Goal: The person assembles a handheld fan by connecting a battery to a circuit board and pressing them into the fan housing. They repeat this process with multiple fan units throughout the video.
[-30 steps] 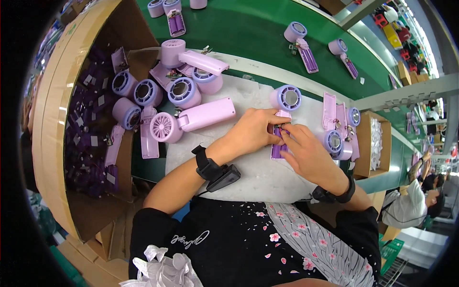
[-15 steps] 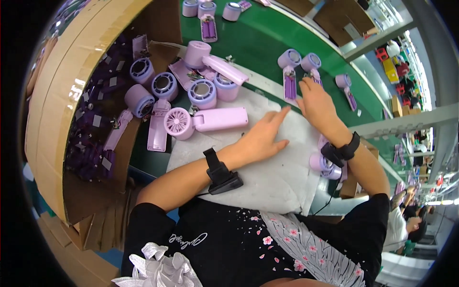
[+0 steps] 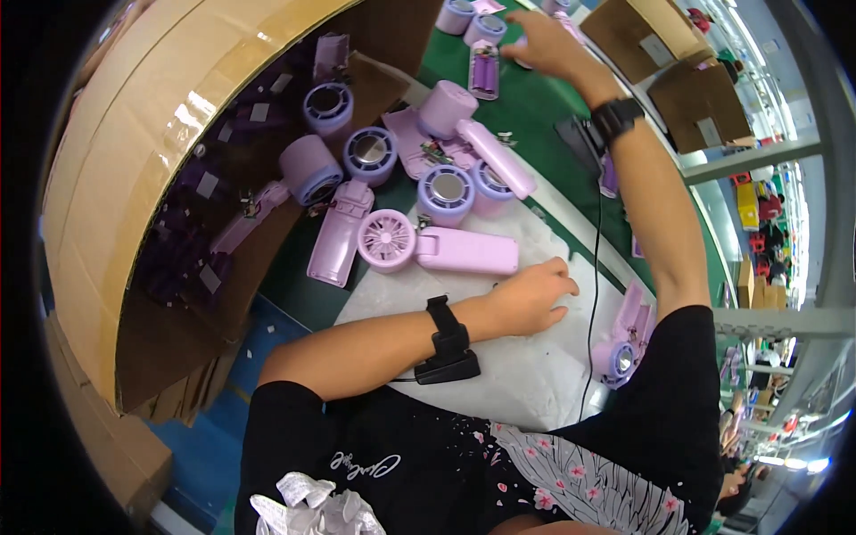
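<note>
My right hand (image 3: 555,46) reaches to the far part of the green table. Its fingers and thumb curve round a purple handheld fan (image 3: 522,52), mostly hidden beneath the hand. Just left of it lies an opened fan with purple battery cells (image 3: 484,71). My left hand (image 3: 532,299) rests over the white sheet (image 3: 499,379), fingers loosely bent and thumb apart, with nothing seen in it. Close by it lies a pink folding fan (image 3: 467,250) with a round grille. Beyond that, several fan heads (image 3: 446,192) and pink shells (image 3: 341,236) are heaped together.
A large cardboard box (image 3: 192,116) on the left holds dark purple parts. Another opened fan (image 3: 615,359) lies by my right elbow. A black cable (image 3: 590,330) crosses the sheet. Cardboard boxes (image 3: 642,40) and a metal frame (image 3: 771,156) stand beyond the table.
My right hand has left the opened fans at the right and moved to the far part of the table. My left hand's fingers have curled in. The whole view has shifted.
</note>
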The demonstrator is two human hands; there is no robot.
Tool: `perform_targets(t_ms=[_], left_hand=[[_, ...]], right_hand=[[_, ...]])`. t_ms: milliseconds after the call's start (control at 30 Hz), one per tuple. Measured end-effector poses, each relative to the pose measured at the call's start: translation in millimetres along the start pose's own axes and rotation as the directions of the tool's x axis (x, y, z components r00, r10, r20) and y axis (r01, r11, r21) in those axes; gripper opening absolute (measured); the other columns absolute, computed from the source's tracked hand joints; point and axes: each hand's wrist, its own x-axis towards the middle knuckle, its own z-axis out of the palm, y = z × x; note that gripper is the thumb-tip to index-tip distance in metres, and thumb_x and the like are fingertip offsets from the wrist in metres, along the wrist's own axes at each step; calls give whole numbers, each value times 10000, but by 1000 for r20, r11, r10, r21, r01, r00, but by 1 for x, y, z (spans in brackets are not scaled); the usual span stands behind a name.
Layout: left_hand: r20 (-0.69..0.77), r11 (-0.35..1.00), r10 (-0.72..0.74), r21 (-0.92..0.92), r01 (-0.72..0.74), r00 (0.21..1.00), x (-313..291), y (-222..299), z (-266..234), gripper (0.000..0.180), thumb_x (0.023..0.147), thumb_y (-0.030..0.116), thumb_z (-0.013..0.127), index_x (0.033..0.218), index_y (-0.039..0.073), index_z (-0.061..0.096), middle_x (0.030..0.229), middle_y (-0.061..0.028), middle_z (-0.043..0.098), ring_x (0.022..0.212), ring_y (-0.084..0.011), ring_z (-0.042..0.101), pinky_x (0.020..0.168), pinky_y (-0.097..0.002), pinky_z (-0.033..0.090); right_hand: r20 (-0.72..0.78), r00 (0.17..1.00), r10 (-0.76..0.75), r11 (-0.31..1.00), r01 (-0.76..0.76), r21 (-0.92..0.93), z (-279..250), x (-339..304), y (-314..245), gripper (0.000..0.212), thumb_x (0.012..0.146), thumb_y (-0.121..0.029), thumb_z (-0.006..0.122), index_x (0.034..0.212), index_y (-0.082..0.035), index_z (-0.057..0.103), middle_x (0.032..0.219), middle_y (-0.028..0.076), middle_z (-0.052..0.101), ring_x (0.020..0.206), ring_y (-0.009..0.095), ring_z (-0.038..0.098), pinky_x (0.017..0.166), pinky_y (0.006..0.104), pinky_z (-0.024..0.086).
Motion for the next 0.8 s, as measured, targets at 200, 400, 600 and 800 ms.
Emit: perform_targets(t_ms=[200, 400, 600, 800], left_hand=[[-17, 997, -26, -75, 24, 1000, 9, 18, 7, 268, 810, 138, 653, 1068, 67, 658, 1144, -144, 538, 955, -331, 617, 826, -418, 524], [6, 998, -28, -50, 28, 1000, 11, 19, 7, 218, 811, 130, 641, 1017, 65, 667, 1131, -164, 540, 959, -352, 620, 815, -428, 531], [-26, 999, 14, -46, -15, 1000, 20, 23, 14, 266, 820, 162, 652, 1055, 47, 609, 1116, -185, 544, 956, -372, 622, 800, -450, 529], [-92, 982, -78, -180, 61, 993, 13, 35, -5, 526, 859, 392, 661, 1150, 0, 465, 1029, -240, 579, 941, -412, 620, 778, -465, 515]], right_hand=[[189, 967, 170, 985, -163, -51, 63, 98, 56, 514, 598, -192, 788, 1060, -29, 633, 1065, 272, 637, 1013, 392, 613, 826, 440, 503], [-36, 984, -175, 884, 173, 435, 66, 96, 58, 500, 597, -195, 782, 1049, -35, 639, 955, 219, 663, 957, 385, 630, 813, 438, 508], [9, 978, -207, 977, 207, 54, -111, 0, 55, 503, 833, -184, 712, 1280, -21, 551, 1190, 154, 614, 1114, 288, 614, 885, 321, 503], [145, 776, 614, 786, -617, -27, -217, -130, -9, 479, 884, -272, 662, 1252, 16, 555, 1193, 157, 590, 1013, 214, 601, 819, 299, 496]])
